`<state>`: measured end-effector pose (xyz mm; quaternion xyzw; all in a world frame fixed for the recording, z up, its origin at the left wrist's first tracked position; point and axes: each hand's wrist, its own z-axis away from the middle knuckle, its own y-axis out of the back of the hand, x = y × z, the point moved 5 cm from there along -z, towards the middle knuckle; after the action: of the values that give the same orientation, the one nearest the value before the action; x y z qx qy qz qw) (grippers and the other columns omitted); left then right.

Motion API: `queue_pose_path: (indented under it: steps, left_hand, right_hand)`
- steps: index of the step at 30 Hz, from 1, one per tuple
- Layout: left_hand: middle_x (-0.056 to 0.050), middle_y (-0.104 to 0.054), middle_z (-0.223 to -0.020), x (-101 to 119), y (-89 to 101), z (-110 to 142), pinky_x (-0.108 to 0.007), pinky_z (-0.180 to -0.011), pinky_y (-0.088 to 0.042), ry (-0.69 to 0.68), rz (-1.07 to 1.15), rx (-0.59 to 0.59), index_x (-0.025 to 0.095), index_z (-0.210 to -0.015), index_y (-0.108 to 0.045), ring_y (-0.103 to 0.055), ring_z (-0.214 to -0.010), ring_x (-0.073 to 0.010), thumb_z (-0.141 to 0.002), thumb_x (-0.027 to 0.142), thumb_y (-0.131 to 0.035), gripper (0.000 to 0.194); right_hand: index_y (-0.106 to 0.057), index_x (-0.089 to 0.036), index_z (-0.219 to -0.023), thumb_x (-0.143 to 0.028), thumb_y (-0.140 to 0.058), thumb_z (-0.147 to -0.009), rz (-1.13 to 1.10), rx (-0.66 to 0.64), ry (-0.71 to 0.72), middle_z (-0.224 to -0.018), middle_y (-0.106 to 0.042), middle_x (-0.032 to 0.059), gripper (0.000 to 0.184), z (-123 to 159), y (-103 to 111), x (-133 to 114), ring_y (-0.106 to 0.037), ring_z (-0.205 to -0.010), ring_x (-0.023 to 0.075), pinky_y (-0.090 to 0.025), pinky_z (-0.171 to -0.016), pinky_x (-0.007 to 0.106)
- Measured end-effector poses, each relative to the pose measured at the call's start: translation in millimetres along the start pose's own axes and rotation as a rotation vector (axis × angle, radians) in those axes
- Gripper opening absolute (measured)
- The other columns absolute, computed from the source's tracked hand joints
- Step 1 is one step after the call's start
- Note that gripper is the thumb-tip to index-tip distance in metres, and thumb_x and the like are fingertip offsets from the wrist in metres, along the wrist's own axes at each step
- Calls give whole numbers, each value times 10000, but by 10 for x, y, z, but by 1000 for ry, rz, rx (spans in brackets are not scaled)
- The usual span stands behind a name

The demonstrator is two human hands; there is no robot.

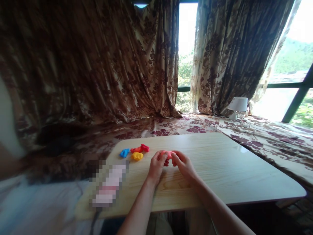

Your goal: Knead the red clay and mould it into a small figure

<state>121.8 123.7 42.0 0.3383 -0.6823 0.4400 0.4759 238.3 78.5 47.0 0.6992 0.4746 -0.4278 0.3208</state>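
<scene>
Between the fingertips of both hands is a small soft pink lump (167, 154), held just above the table; whether it is modelling clay or cloth I cannot tell. My left hand (157, 164) pinches its left end, and my right hand (183, 163) grips the right end, thumbs on the near side. To the left of my hands lie similar crumpled pieces: a blue one (124, 153), a yellow one (137, 156), an orange-red one (136, 149) and a darker red one (145, 148). The two red pieces touch or overlap.
The light wooden table (220, 173) has rounded corners. On its left side lies a blurred-out oblong object (110, 186) with a dark cord (95, 220) running off the near edge. Beyond are a floral-covered ledge (166, 125), a small white lamp (237, 105) and patterned curtains (146, 65).
</scene>
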Motion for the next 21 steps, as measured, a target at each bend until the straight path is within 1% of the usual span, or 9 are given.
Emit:
queue_pose_path:
  steps: [2, 4, 7, 10, 12, 15, 16, 18, 21]
  left_hand:
    - [16, -553, -553, 5, 4, 0, -217, -510, -376, -56, -134, 5, 146, -732, -596, -483, -504, -94, -721, 528, -608, 382]
    - [36, -496, -490, 13, -4, 10, -217, -494, -349, -100, -225, 3, 157, -680, -576, -442, -471, -90, -761, 549, -547, 402]
    - [27, -538, -547, 41, -42, 35, -220, -521, -370, -149, -254, -13, 173, -751, -585, -477, -514, -106, -775, 547, -528, 379]
    - [26, -537, -535, 68, -77, 49, -217, -504, -363, -173, -269, -20, 181, -692, -567, -473, -500, -108, -763, 563, -533, 390]
    - [39, -496, -475, 78, -61, 44, -217, -466, -337, -169, -286, 23, 188, -628, -522, -432, -436, -98, -768, 584, -507, 420]
    - [57, -455, -426, 66, 0, 32, -222, -426, -316, -146, -286, 108, 204, -623, -479, -396, -375, -94, -767, 614, -479, 434]
    - [61, -441, -413, 55, 15, 30, -223, -418, -311, -139, -286, 125, 208, -621, -473, -389, -364, -94, -764, 622, -477, 437]
    - [66, -415, -394, 30, 21, 30, -223, -410, -307, -132, -294, 139, 211, -620, -478, -381, -353, -95, -764, 627, -471, 440]
    - [40, -491, -478, -7, -52, 17, -214, -424, -340, -116, -257, 92, 196, -688, -538, -445, -413, -101, -762, 602, -500, 415]
  right_hand:
    - [-633, -142, -946, -506, -545, -790, -5, -18, -20, -534, -524, -31, 406, 6, -12, -4, -485, -489, 107, -428, -468, 225]
    - [-628, -147, -943, -501, -541, -792, 2, -25, -26, -514, -505, -44, 395, 10, -15, -12, -462, -470, 101, -402, -459, 218]
    - [-632, -160, -721, -481, -510, -820, 68, -33, -23, -461, -465, -47, 357, 14, -12, -18, -418, -432, 89, -351, -431, 209]
    - [-547, -175, -507, -490, -479, -834, 133, -19, -32, -382, -405, -51, 459, 22, 1, -8, -365, -381, 81, -309, -396, 209]
    - [-594, -166, -564, -488, -492, -827, 131, -27, -28, -424, -472, -37, 428, 32, -7, -4, -415, -408, 89, -347, -418, 209]
    - [-668, -152, -861, -450, -559, -795, 85, -83, 10, -612, -610, -3, 324, 46, -57, -8, -522, -533, 114, -421, -495, 216]
    - [-666, -151, -902, -434, -566, -795, 78, -100, 20, -639, -623, 2, 319, 47, -73, -6, -535, -558, 118, -431, -512, 218]
    - [-676, -145, -843, -415, -550, -809, 101, -80, 27, -604, -612, 4, 300, 40, -73, 5, -534, -552, 122, -433, -514, 221]
    - [-676, -147, -763, -413, -543, -814, 171, 104, 47, -583, -614, 13, 302, 21, 28, -14, -549, -553, 136, -455, -532, 236]
